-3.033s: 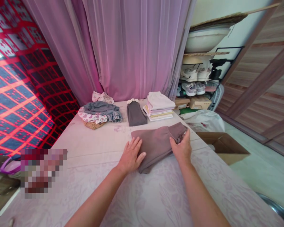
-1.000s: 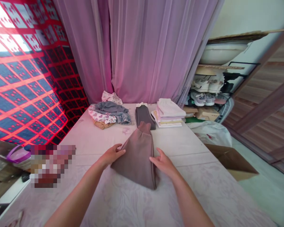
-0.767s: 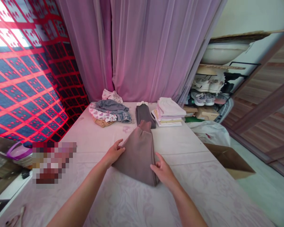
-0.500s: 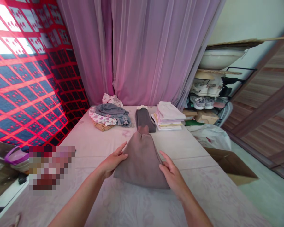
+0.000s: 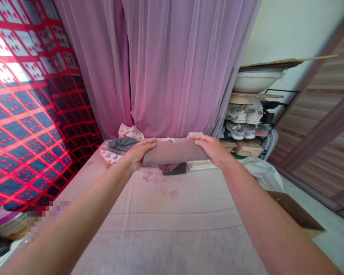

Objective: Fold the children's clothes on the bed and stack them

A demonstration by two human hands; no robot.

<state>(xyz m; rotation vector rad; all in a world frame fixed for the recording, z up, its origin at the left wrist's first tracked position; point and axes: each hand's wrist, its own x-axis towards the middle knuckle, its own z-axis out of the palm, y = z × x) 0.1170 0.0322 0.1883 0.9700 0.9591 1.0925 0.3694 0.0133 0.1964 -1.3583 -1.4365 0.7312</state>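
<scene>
A folded mauve-brown garment (image 5: 174, 152) is lifted off the table, held level between both hands at the far end. My left hand (image 5: 138, 152) grips its left end and my right hand (image 5: 210, 148) grips its right end. It hangs just above a dark grey folded garment (image 5: 174, 168), mostly hidden beneath it. To its left lies a loose pile of grey and patterned clothes (image 5: 119, 146). To its right, a stack of light folded clothes (image 5: 201, 164) is largely covered by my right hand.
The table (image 5: 166, 221) wears a pale pink floral cloth. Purple curtains (image 5: 172, 65) hang behind it. A red and blue patterned cloth (image 5: 25, 114) covers the left wall. At the right are a shoe rack (image 5: 246, 118), a white bag (image 5: 260, 172) and a cardboard box (image 5: 298, 214).
Both hands took the folded mauve-brown garment off the middle of the table and carried it away from me to the far end, over the dark grey garment.
</scene>
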